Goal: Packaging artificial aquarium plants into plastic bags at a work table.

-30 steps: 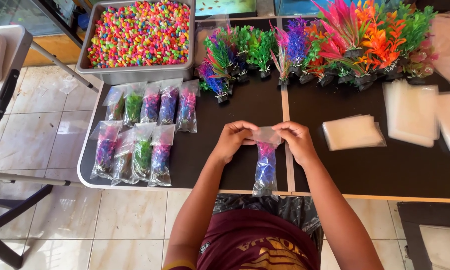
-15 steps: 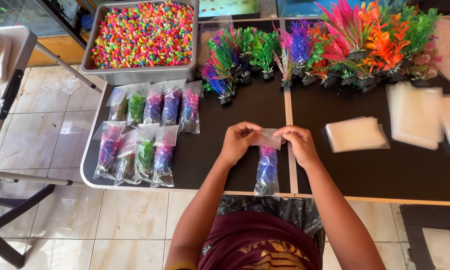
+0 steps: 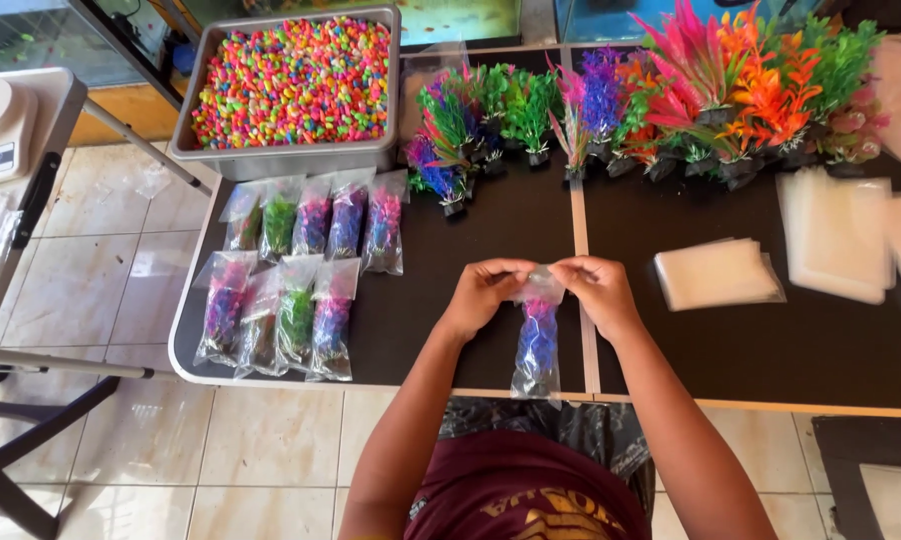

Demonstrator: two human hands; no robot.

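Observation:
Both hands pinch the top edge of a clear plastic bag (image 3: 538, 345) with a blue and purple artificial plant inside; it lies on the black table (image 3: 451, 300) near the front edge. My left hand (image 3: 486, 293) grips the bag's top left corner and my right hand (image 3: 596, 290) grips the top right. To the left lie two rows of bagged plants (image 3: 301, 270), green, pink and purple.
A grey tray of coloured pebbles (image 3: 296, 85) stands at the back left. Loose artificial plants (image 3: 671, 95) line the back. Stacks of empty clear bags (image 3: 716, 272) lie at the right. A scale (image 3: 1, 135) sits on a side stand at the left.
The hands stay on the bag's top edge with only small finger movement. The bag lies in the same place on the table.

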